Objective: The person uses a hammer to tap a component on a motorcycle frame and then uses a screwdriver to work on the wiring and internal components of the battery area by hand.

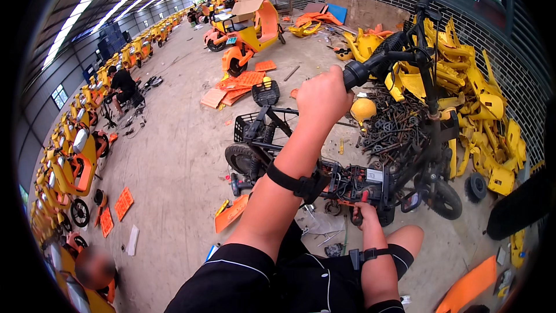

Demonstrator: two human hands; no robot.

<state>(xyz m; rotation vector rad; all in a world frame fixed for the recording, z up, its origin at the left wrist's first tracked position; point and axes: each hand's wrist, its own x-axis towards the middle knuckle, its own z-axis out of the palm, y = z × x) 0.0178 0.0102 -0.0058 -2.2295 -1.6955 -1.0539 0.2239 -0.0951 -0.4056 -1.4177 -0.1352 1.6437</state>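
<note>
A stripped black scooter frame [272, 146] stands in front of me, its handlebar reaching up at the right. My left hand [325, 97] is raised and closed around the end of the handlebar [370, 68]. Lower down, my right hand [366, 215] is closed on a red-handled tool [365, 196], whose exact kind I cannot make out. It is beside the frame's open middle, where wiring and a silver box [375, 175] show. The rear wheel [243, 157] lies left of my forearm, the front wheel [446, 200] to the right.
Yellow body panels [492, 104] are heaped along the brick wall, beside a pile of dark metal parts [394, 124]. Orange panels [234, 87] lie on the floor. A yellow-orange scooter [255, 35] stands ahead. Scooters [75, 150] line the left, where a person [121, 87] sits.
</note>
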